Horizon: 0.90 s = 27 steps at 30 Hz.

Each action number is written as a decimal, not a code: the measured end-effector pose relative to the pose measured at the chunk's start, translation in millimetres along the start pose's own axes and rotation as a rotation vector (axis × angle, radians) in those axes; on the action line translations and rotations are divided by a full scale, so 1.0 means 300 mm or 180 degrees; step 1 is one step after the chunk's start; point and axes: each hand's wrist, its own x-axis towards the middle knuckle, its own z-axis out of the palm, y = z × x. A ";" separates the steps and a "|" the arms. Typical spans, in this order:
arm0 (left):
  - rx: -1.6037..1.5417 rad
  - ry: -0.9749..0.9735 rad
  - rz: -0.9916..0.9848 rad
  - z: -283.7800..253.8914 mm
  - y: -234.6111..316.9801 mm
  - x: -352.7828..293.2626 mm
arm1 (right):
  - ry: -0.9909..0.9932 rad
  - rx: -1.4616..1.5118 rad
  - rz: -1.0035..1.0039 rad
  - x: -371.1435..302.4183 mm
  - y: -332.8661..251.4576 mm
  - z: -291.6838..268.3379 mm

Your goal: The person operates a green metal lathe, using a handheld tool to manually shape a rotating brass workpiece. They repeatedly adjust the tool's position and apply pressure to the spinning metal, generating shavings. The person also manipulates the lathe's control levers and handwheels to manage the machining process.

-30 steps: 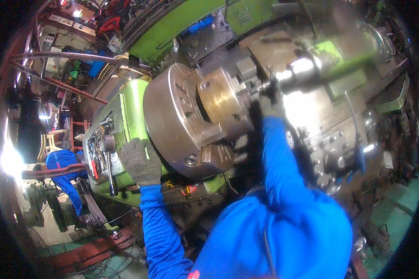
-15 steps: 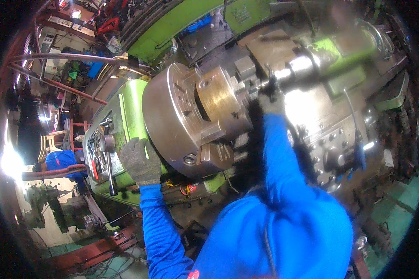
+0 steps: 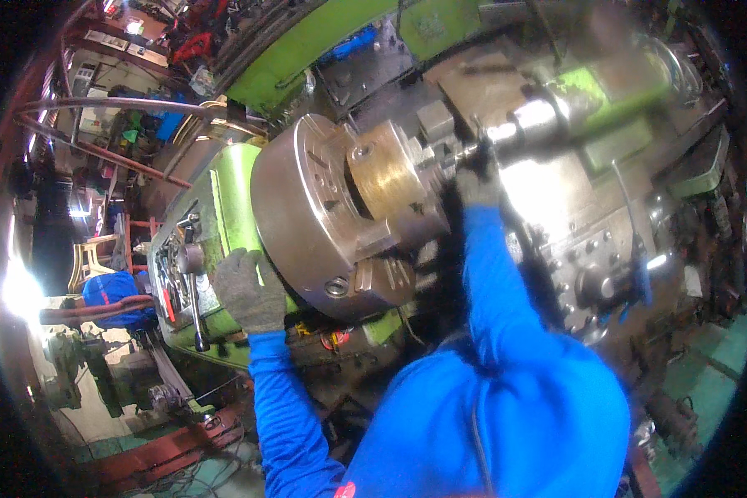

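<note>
In a grey work glove, my left hand (image 3: pixel 251 290) lies with outstretched fingers on the green lathe headstock (image 3: pixel 239 187), just left of the big steel chuck (image 3: pixel 295 220). The chuck's jaws hold a thick round metal workpiece (image 3: pixel 386 178) with a brassy sheen on its side. My right hand (image 3: pixel 476 184), also gloved, reaches to the right end of the workpiece, near the tool post (image 3: pixel 436 123) and the shiny tailstock quill (image 3: pixel 533 121). Its fingers are blurred and partly hidden, so I cannot make out what they touch.
Small tools lie on the headstock top beside a lever (image 3: pixel 197 319) with a black knob. The green tailstock (image 3: pixel 610 104) stands at the right, above a carriage with bolts and a handle (image 3: pixel 602 285). Red metal beams (image 3: pixel 166 452) run along the lower left.
My right hand has shifted slightly left and its fingers sit lower. My left hand stays on the headstock. The chuck and workpiece look much the same.
</note>
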 end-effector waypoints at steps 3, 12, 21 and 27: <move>-0.0122 0.0045 0.0024 -0.017 0.010 0.010 | 0.0018 0.2415 0.1483 0.007 -0.022 -0.025; -0.0089 0.0003 0.0084 -0.012 0.016 0.024 | 0.0425 0.2546 0.1502 0.007 -0.001 -0.030; -0.0214 0.0092 0.0099 -0.003 0.019 0.015 | 0.0441 0.2562 0.1465 0.051 -0.013 -0.012; -0.0151 0.0376 0.0191 -0.012 0.014 0.012 | 0.0389 0.2801 0.1629 0.041 -0.022 0.011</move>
